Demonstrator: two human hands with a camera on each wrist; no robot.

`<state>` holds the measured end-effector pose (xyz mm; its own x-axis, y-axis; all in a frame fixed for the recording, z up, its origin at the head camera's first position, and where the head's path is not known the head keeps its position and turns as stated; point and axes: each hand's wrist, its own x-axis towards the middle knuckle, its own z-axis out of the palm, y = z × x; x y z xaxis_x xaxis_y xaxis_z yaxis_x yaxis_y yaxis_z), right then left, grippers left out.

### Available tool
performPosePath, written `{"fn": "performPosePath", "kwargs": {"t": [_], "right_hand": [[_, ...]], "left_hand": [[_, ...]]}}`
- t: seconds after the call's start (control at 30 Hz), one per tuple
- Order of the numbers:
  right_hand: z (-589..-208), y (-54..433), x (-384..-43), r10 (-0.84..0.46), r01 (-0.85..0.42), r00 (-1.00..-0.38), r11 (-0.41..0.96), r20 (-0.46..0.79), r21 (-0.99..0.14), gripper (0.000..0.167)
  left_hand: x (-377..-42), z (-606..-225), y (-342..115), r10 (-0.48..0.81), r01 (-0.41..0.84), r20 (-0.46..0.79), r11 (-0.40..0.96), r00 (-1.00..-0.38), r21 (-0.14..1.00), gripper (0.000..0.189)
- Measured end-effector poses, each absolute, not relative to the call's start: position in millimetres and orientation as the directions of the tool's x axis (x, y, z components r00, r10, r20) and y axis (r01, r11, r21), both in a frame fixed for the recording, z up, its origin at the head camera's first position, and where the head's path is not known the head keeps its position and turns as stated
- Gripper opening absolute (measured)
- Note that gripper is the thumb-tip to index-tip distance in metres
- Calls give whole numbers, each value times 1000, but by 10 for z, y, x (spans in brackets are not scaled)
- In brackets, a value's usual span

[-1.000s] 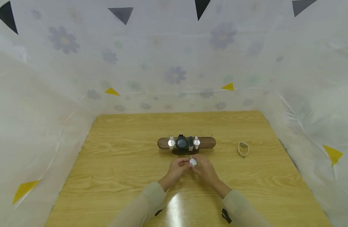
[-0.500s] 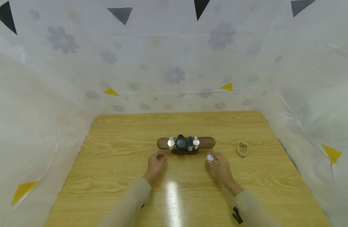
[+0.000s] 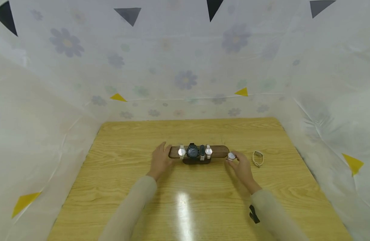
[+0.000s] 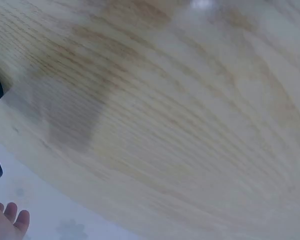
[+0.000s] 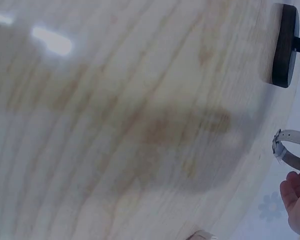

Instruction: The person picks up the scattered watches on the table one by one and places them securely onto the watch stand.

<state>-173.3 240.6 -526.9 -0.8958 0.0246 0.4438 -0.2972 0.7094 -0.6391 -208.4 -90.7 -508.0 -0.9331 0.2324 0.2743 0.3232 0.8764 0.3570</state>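
Observation:
A dark wooden watch stand (image 3: pixel 219 151) carries several watches on its bar. Among these are a large black watch (image 3: pixel 192 151), a slim dark-faced one (image 3: pixel 202 150) and two pale ones. My left hand (image 3: pixel 161 160) is at the bar's left end, fingers extended against it. At the right end my right hand (image 3: pixel 243 167) pinches a wristwatch (image 3: pixel 231 156) with a white round face. In the right wrist view its pale strap (image 5: pixel 292 135) forms a buckled loop beside the bar's end. Whether the loop is around the bar I cannot tell.
Another watch (image 3: pixel 258 158) with a pale strap lies on the wooden table (image 3: pixel 127 140), to the right of my right hand. The stand's dark base (image 5: pixel 285 47) rests on the tabletop. White patterned sheeting (image 3: pixel 185 50) encloses the table at the back and sides.
The hands have parted. My right hand carried the wristwatch right and forward to the bar's right end, while my left hand let go of it and moved to the left end.

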Motion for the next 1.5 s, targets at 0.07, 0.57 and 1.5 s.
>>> {"fn": "performPosePath", "kwargs": {"t": [0.07, 0.57, 1.5], "right_hand": [[-5250, 2415, -1771, 4, -297, -900, 727, 436, -619, 34], [-5084, 2457, -1967, -163, -332, -921, 804, 352, -494, 48], [-4943, 2435, -2078, -336, -426, -895, 839, 292, -339, 50]], "left_hand": [[-2095, -5052, -885, 288, 361, 270, 889, -919, 283, 62], [-2171, -4933, -781, 363, 398, 194, 896, -911, 195, 52], [-2197, -4939, -768, 374, 391, 140, 912, -917, 123, 53]]}}
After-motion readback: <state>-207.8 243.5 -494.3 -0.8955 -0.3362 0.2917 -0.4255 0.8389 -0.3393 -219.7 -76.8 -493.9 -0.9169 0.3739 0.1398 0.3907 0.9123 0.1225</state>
